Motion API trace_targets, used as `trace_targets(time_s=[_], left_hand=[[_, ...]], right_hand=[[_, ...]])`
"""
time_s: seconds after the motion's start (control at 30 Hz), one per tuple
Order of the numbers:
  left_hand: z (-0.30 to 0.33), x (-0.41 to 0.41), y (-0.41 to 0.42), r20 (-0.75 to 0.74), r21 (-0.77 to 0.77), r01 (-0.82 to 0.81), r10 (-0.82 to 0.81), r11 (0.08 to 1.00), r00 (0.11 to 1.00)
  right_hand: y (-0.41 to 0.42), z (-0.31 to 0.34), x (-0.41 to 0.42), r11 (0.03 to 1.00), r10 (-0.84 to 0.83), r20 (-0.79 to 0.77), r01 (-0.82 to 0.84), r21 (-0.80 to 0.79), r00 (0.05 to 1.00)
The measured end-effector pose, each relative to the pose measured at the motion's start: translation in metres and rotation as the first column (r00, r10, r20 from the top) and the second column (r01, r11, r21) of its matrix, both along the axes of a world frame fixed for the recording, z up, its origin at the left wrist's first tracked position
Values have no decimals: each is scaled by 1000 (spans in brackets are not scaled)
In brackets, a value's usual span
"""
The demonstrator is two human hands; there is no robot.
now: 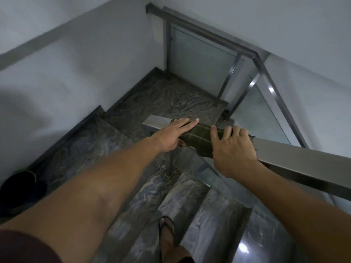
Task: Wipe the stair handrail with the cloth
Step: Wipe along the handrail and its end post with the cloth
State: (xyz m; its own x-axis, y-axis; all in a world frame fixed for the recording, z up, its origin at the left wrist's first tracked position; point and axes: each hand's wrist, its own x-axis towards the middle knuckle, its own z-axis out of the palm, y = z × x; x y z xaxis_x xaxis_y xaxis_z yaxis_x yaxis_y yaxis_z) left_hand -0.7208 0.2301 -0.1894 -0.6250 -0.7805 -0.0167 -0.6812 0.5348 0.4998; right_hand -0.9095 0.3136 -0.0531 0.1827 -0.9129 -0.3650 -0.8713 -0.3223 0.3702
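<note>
Stairwell: hands [204, 138] w/ cloth [199, 136] nr handrail [284, 154] end

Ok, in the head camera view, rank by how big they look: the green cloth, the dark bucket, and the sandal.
1. dark bucket, though the frame edge cuts it and it sits nearer the camera
2. green cloth, partly covered by both hands
3. sandal

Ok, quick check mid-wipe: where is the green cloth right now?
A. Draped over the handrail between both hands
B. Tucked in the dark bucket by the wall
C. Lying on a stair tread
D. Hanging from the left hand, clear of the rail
A: the green cloth lies over the handrail, with the left hand flat on one end and the right hand pressing the other.
</note>
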Motion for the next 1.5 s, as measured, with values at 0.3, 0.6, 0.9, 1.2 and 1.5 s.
trace_targets(time_s=[0.3,0.6,0.9,1.2,1.5], left_hand=[[-66,81,-48,-67,-61,32,-36,998,997],[-92,123,-73,-143,-37,64,-68,997,987],[-133,154,-103,-217,-26,155,-157,988,963],[-144,160,-125,-233,-42,318,-318,947,919],[-155,166,-162,-255,-205,605,-639,769,726]], right_hand=[[-44,-64,76,998,35,2,-35,-47,999],[-72,-94,119,999,-5,2,5,-33,1000],[-86,-128,145,993,5,-64,-12,-116,998],[-92,-135,152,983,-116,-75,104,-149,990],[-72,-160,182,862,-361,12,338,-378,933]])
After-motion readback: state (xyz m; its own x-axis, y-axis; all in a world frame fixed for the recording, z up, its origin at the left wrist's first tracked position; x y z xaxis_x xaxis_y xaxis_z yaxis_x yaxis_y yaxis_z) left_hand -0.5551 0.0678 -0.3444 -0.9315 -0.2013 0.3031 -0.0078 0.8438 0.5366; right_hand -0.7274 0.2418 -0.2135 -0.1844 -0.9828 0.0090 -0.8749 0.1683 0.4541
